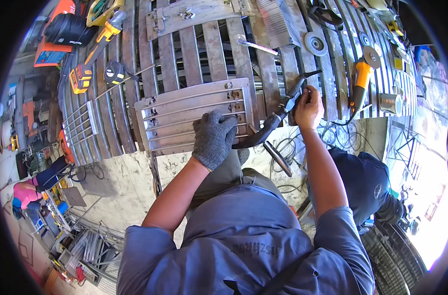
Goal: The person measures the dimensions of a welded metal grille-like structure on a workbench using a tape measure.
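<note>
A metal panel with several parallel rods (pixel 172 132) lies on the slatted metal bench (pixel 216 46). My left hand (pixel 214 137), in a dark grey glove, rests on the panel's lower right part; its fingers lie over the rods, with nothing seen gripped. Right of the panel, my bare right hand (pixel 310 107) is curled beside the handle of a black welding torch (pixel 292 93). Its fingertips are bent near the handle, and whether they grip it is hard to see. The torch's thin nozzle points right, and its thick black cable runs down left, past the panel's corner.
An angle grinder (pixel 362 81) and a metal cup (pixel 391 103) are at right; a grinding disc (pixel 316 44) lies further back. Tape measures (pixel 114 72), a yellow power tool (pixel 107 33) and a small rod grid (pixel 81 125) are left. A person in dark clothes (pixel 354 182) is bent at right.
</note>
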A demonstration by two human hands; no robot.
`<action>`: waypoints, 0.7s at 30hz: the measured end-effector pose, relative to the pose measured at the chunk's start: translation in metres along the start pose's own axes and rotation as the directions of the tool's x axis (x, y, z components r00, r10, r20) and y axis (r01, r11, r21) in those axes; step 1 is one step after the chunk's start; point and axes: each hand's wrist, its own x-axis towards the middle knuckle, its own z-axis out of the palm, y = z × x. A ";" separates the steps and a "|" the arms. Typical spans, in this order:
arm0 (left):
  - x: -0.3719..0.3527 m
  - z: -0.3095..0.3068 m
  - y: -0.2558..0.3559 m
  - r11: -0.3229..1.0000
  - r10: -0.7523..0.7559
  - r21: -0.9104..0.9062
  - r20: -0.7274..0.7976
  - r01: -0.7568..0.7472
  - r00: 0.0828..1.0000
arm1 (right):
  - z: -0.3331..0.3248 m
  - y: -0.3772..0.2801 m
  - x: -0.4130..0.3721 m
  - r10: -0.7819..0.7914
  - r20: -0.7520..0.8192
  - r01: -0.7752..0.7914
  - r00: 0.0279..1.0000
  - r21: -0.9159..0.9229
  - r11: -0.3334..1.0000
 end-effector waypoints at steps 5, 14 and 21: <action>-0.001 0.003 -0.001 1.000 -0.006 -0.003 -0.007 0.006 1.000 | 0.000 0.001 0.000 -0.006 0.004 0.006 1.000 0.016 1.000; -0.008 -0.003 -0.003 0.987 -0.024 -0.162 -0.086 0.010 0.996 | 0.004 0.009 -0.001 0.054 -0.009 -0.054 0.998 0.027 0.998; -0.010 -0.008 -0.008 0.998 -0.046 -0.048 -0.070 0.043 0.996 | 0.002 0.005 0.000 0.058 0.037 -0.058 0.998 -0.020 0.998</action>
